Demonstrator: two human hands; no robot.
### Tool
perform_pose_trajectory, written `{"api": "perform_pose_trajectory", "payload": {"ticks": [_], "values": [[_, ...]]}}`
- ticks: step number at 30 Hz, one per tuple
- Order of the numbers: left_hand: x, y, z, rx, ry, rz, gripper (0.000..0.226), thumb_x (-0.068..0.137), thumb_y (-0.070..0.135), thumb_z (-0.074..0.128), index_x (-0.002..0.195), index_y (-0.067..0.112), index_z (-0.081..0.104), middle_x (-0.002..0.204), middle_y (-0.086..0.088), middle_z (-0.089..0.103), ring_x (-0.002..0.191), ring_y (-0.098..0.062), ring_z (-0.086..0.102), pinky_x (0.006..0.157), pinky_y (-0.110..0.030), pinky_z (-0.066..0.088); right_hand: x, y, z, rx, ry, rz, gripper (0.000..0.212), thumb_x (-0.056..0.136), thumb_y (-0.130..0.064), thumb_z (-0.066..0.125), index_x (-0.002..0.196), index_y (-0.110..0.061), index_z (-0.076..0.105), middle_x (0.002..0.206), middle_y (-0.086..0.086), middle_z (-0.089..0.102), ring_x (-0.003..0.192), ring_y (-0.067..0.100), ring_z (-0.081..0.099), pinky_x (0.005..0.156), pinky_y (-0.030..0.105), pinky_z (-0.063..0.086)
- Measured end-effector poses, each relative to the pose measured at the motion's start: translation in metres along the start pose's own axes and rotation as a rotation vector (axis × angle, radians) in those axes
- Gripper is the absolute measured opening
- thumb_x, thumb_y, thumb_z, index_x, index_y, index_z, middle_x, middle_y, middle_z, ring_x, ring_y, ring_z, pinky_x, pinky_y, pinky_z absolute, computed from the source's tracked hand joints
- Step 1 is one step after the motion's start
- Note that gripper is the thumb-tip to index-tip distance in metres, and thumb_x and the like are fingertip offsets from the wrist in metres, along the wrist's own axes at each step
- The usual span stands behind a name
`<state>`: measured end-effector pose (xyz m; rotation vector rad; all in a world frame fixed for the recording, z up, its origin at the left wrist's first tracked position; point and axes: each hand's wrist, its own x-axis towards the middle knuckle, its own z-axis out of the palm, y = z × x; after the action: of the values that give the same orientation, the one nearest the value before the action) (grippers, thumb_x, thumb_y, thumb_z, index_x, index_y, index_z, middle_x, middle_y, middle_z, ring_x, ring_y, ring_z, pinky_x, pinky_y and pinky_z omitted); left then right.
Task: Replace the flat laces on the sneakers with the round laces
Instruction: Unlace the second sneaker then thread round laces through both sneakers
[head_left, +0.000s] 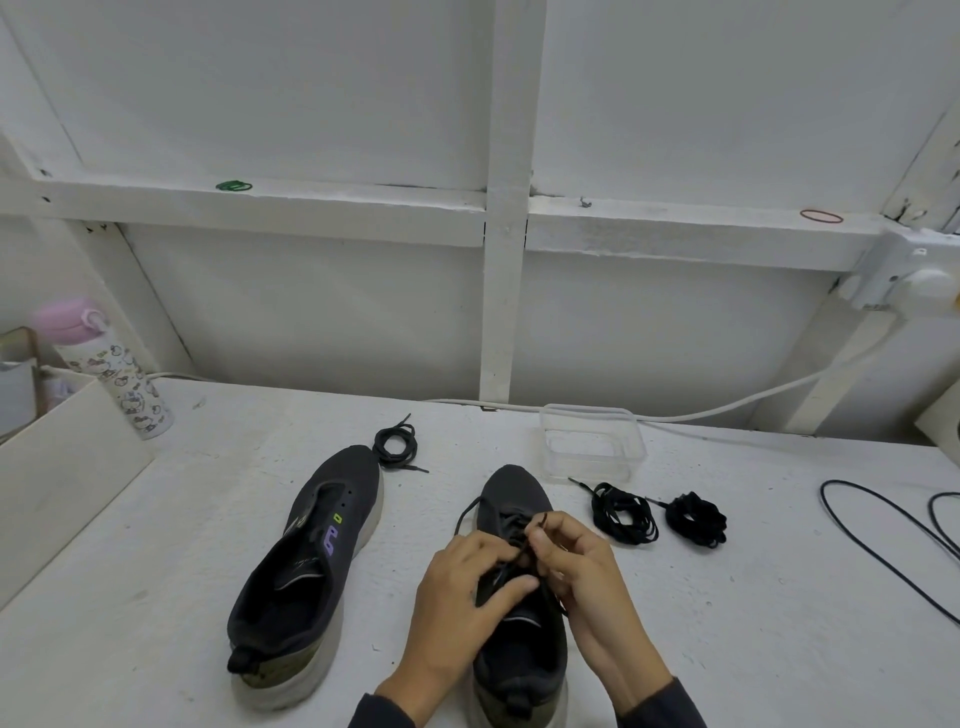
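Two dark grey sneakers stand on the white table. The left sneaker (311, 561) has bare eyelets and no lace. The right sneaker (514, 499) carries a dark lace, one loop of which (465, 512) arcs out to its left. My left hand (462, 603) grips the sneaker's upper at the eyelets. My right hand (576, 561) pinches a lace end (540, 521) above the tongue. A coiled round lace (396, 441) lies beyond the left sneaker's toe. Two bundled flat laces (625, 514) (696, 519) lie to the right.
A clear plastic tub (592, 441) sits behind the right sneaker. A pink-lidded bottle (111, 369) and a white box edge (62, 457) stand at the left. A black cable (883, 540) runs across the table's right side, a white cable (727, 410) along the back.
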<state>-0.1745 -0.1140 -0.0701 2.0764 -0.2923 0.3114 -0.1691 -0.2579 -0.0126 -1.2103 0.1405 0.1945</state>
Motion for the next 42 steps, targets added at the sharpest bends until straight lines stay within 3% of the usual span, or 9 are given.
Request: {"api": "perform_pose_trajectory", "payload": {"ticks": [5,8,12,17,24,28,34,38,42], "values": [[0.004,0.007,-0.004,-0.068,0.023,-0.03,0.02,0.09,0.055,0.053,0.087,0.039,0.065,0.091,0.019,0.066,0.093,-0.011,0.062,0.083,-0.033,0.047,-0.001,-0.004,-0.006,-0.135,0.031,-0.042,0.005,0.082,0.0,0.07,0.086,0.0,0.072,0.062,-0.001,0.061,0.049,0.004,0.047,0.047,0.012,0.037],[0.005,0.009,-0.003,-0.066,0.043,-0.037,0.02,0.09,0.054,0.053,0.085,0.039,0.066,0.088,0.019,0.066,0.09,-0.011,0.063,0.082,-0.031,0.048,0.0,-0.007,-0.009,-0.259,0.031,-0.052,0.009,0.078,-0.004,0.076,0.087,-0.007,0.077,0.072,0.005,0.07,0.065,0.006,0.063,0.059,0.015,0.048],[0.004,0.007,-0.001,-0.08,0.046,-0.059,0.026,0.09,0.057,0.051,0.087,0.037,0.067,0.09,0.018,0.066,0.091,-0.012,0.062,0.083,-0.035,0.049,-0.002,-0.006,-0.006,-0.292,0.001,-0.053,0.011,0.078,-0.004,0.077,0.087,-0.011,0.079,0.084,0.014,0.073,0.081,0.017,0.069,0.072,0.021,0.053],[0.004,0.006,-0.003,-0.114,0.022,-0.055,0.03,0.089,0.058,0.052,0.089,0.034,0.069,0.093,0.017,0.066,0.095,-0.014,0.062,0.083,-0.039,0.051,-0.004,-0.009,-0.001,-0.287,-0.025,-0.077,0.007,0.078,-0.003,0.076,0.08,-0.01,0.078,0.076,0.008,0.073,0.073,0.011,0.067,0.067,0.017,0.05],[0.006,0.016,-0.002,-0.143,-0.02,-0.05,0.027,0.074,0.062,0.067,0.1,0.054,0.067,0.101,0.026,0.066,0.108,-0.009,0.055,0.09,-0.022,0.045,0.006,-0.012,-0.001,-0.473,0.019,-0.165,0.023,0.071,0.001,0.081,0.065,-0.022,0.077,0.068,-0.013,0.062,0.066,0.005,0.057,0.065,0.017,0.046],[0.005,0.016,0.005,-0.122,0.022,-0.071,0.029,0.071,0.064,0.066,0.097,0.051,0.07,0.099,0.026,0.066,0.106,-0.005,0.053,0.091,-0.026,0.042,0.008,-0.015,-0.001,-0.496,-0.029,-0.183,0.032,0.07,0.007,0.078,0.057,-0.022,0.072,0.075,-0.008,0.058,0.063,0.002,0.052,0.06,0.013,0.041],[0.005,0.014,0.002,-0.099,0.016,-0.07,0.021,0.072,0.058,0.067,0.082,0.04,0.07,0.099,0.026,0.066,0.108,-0.005,0.051,0.093,-0.028,0.038,0.014,-0.039,0.006,-0.323,-0.02,-0.226,0.011,0.075,0.01,0.072,0.071,0.0,0.07,0.086,0.002,0.055,0.061,0.008,0.051,0.054,0.019,0.041],[0.002,0.015,0.001,-0.107,0.023,-0.074,0.019,0.072,0.057,0.067,0.081,0.041,0.07,0.1,0.027,0.066,0.11,-0.004,0.051,0.093,-0.027,0.037,0.02,-0.065,0.016,-0.178,-0.041,-0.291,0.016,0.079,0.009,0.068,0.071,-0.005,0.07,0.087,0.006,0.055,0.052,0.014,0.046,0.052,0.022,0.041],[0.003,0.017,0.0,-0.076,0.019,-0.06,0.016,0.072,0.058,0.067,0.08,0.044,0.067,0.1,0.029,0.065,0.11,-0.003,0.05,0.094,-0.025,0.035,0.025,-0.072,0.023,-0.084,-0.036,-0.293,0.002,0.078,-0.003,0.07,0.078,-0.005,0.07,0.086,0.014,0.056,0.053,0.015,0.048,0.056,0.021,0.046]]}}
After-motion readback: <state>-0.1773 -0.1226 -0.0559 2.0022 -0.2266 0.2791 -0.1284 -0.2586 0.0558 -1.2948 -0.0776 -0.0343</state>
